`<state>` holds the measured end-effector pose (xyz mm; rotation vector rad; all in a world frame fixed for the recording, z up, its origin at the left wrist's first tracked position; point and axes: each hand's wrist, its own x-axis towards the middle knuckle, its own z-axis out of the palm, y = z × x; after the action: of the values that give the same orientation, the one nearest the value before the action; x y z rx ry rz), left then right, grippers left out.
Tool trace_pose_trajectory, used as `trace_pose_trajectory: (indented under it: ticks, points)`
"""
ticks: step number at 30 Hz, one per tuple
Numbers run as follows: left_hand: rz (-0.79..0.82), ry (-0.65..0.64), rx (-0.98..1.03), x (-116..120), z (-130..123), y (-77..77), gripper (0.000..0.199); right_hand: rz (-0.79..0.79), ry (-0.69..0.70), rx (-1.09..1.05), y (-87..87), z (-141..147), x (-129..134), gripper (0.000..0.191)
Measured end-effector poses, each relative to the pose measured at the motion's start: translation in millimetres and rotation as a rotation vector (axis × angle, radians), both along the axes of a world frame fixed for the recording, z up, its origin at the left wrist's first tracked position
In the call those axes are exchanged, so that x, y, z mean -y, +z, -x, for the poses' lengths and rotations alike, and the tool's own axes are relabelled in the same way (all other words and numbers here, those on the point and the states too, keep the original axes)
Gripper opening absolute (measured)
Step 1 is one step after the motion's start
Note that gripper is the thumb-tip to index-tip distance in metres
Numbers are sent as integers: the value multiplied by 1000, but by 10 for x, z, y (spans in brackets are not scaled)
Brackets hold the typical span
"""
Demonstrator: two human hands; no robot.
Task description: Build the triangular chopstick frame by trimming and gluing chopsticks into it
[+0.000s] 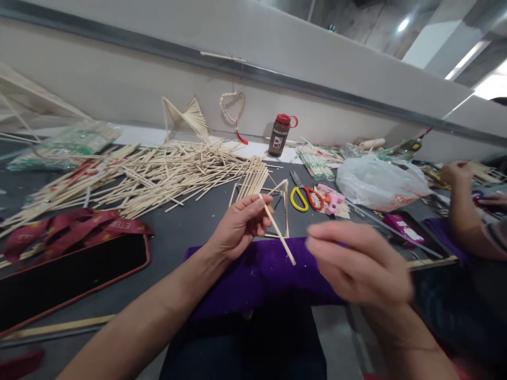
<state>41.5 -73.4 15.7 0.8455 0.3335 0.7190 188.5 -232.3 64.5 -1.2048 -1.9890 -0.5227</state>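
Note:
My left hand (247,219) pinches a thin wooden stick (281,237) near its upper end. The stick slants down to the right above a purple cloth (253,279). To the right of its lower end, my right hand (356,258) is raised and blurred by motion. The fingers of that hand are curled and close together, and anything between them is hidden. Just behind my left hand stands a small frame of sticks (287,211), partly covered by the hand. A row of parallel sticks (253,177) leans there too.
A big pile of loose sticks (170,171) covers the back left. Nearby lie a phone (79,279), a maroon lanyard (79,229), scissors (299,199), a pink glue gun (332,199) and a plastic bag (380,179). A bottle (278,136) stands behind. Another person's arm (461,206) is at right.

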Motion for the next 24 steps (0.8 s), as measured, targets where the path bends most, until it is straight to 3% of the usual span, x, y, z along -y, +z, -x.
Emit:
trace_pose_trajectory:
  ticks: [4,7,12,17,20,24]
  points:
    - [36,-7,21,3,23,4,22,39,109,141,-171,1,-334,28]
    - [52,-22,24,28,33,18,18,61,145,82,-195,37,-338,28]
    - [-42,4,-7,-25,99,124,22,-9,-5,-332,31,-2,-402,20]
    - [-262,291,-168,-286,269,248,17,2,-8,-813,253,-329,-1042,19]
    - [-424,422,-314,-410,365,228,15,177,45,-960,231,-517,-1448,21]
    - [-653,462,-531,-455,441,69,15,384,123,-1163,22,-617,-1759,22]
